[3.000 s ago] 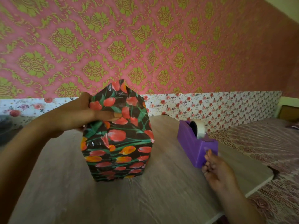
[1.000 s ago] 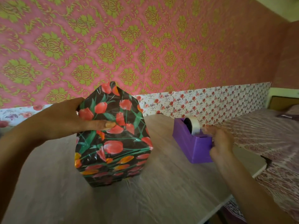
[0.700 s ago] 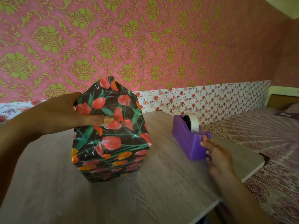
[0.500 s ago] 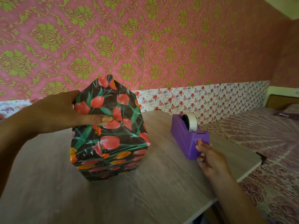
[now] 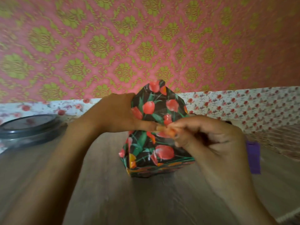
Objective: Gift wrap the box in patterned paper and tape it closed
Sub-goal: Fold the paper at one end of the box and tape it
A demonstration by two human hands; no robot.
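Lower half of the frame, table [image 5: 105, 200]: pale grey wood-grain top that runs from the near edge to the wall.
Wall [image 5: 113, 46]: pink paper with green-gold medallions fills the upper half; a white band [image 5: 243, 101] printed with small red flowers runs below it.
Far right, bed [image 5: 284, 140]: patterned cover, blurred.
Left edge: dark round lid [image 5: 29, 127] on the table, blurred.
Right edge: purple tape dispenser [image 5: 254, 158], mostly hidden behind the right arm.
Wrapped box [image 5: 155, 153]: centre of the frame, standing on the table, in glossy black paper with red and orange tulips.
Long axis: vertical. The paper at the top is folded to a peak that points up toward the wall; the broad face is toward the camera.
Left hand [image 5: 116, 114]: grips the box's upper left edge, thumb laid across the front.
Right hand [image 5: 215, 137]: fingers curled, tips bunched at the front beside the left thumb; blur hides whether they pinch anything.
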